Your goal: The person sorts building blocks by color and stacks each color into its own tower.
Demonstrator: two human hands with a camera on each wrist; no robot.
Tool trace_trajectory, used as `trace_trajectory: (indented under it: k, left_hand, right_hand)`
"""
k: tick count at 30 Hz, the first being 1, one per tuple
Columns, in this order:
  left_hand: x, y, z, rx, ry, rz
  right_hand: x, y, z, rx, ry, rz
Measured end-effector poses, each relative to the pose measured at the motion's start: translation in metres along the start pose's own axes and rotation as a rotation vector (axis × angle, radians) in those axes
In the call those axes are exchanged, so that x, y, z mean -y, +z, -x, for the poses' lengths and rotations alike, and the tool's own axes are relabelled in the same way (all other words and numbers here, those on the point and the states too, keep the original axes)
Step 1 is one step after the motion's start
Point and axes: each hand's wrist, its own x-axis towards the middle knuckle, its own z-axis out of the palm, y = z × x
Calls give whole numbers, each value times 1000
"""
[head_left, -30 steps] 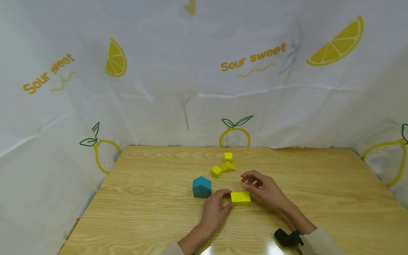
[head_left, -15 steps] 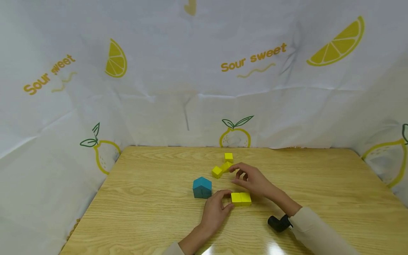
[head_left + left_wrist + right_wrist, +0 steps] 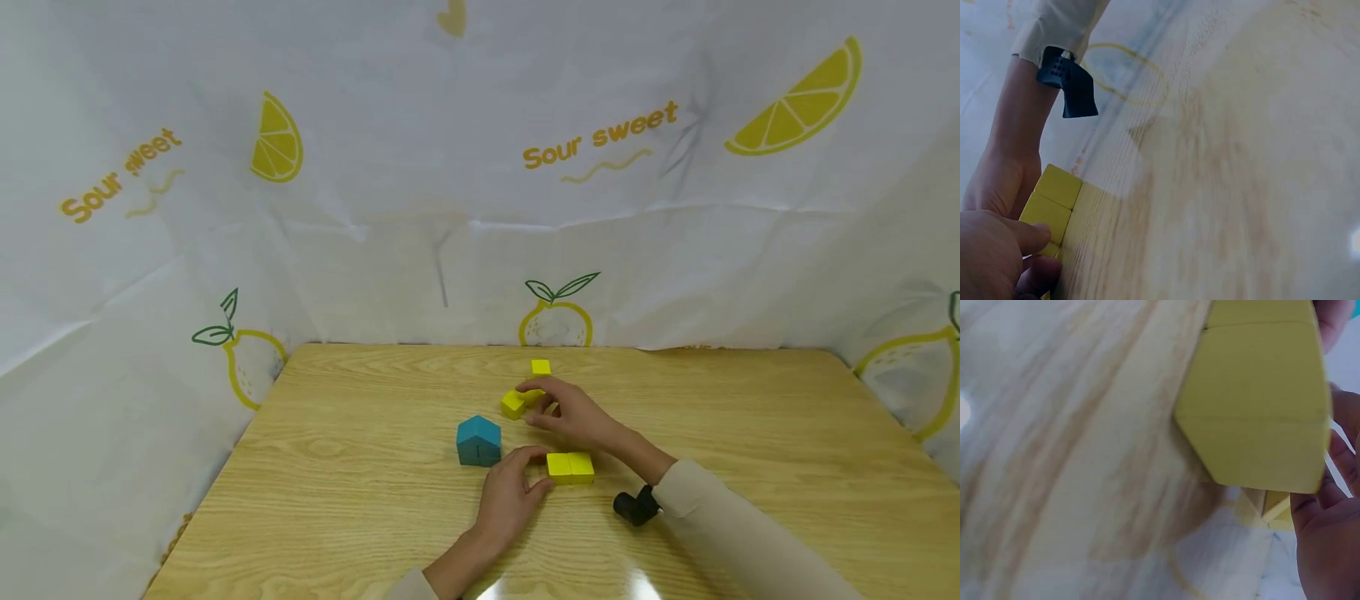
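Observation:
My left hand (image 3: 506, 500) holds the left end of a pair of yellow blocks (image 3: 570, 468), its thumb at the near side and fingers at the far side. In the left wrist view the thumb presses on the yellow blocks (image 3: 1050, 206). Farther back, my right hand (image 3: 573, 412) arches over a yellow triangular block (image 3: 532, 398), which it mostly covers. Its fingers are loosely bent, the tips close to a yellow cube (image 3: 513, 405). In the right wrist view the triangular block shows partly behind the large yellow pair (image 3: 1254, 394).
A teal house-shaped block stack (image 3: 478, 442) stands left of the yellow pair. Another yellow cube (image 3: 541, 367) sits at the back. A black wrist device (image 3: 636, 506) hangs at the right sleeve. White printed cloth (image 3: 405, 283) rises behind the wooden table (image 3: 337, 433).
My right hand has moved left and away from me, from beside the yellow pair to the triangular block. The left hand stays on the pair.

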Motion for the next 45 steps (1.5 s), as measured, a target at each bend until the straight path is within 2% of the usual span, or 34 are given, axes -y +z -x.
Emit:
trace_trajectory:
  k: [7, 13, 18, 22, 31, 45]
  left_hand:
    - [1, 0, 0, -7, 10, -2]
    - [-1, -1, -1, -1, 2, 1]
    - [-2, 0, -1, 10, -12, 4]
    - [-2, 0, -1, 2, 1, -4]
    - [0, 0, 0, -26, 33, -16]
    - [-2, 0, 0, -3, -4, -4]
  right_hand:
    - [-5, 7, -6, 32, -56, 25]
    - [-9, 6, -11, 69, -50, 63]
    - [-8, 3, -11, 124, -37, 29]
    - [-9, 3, -13, 157, -38, -8]
    - [-6, 4, -15, 153, -19, 6]
    - [-10, 2, -11, 97, 48, 4]
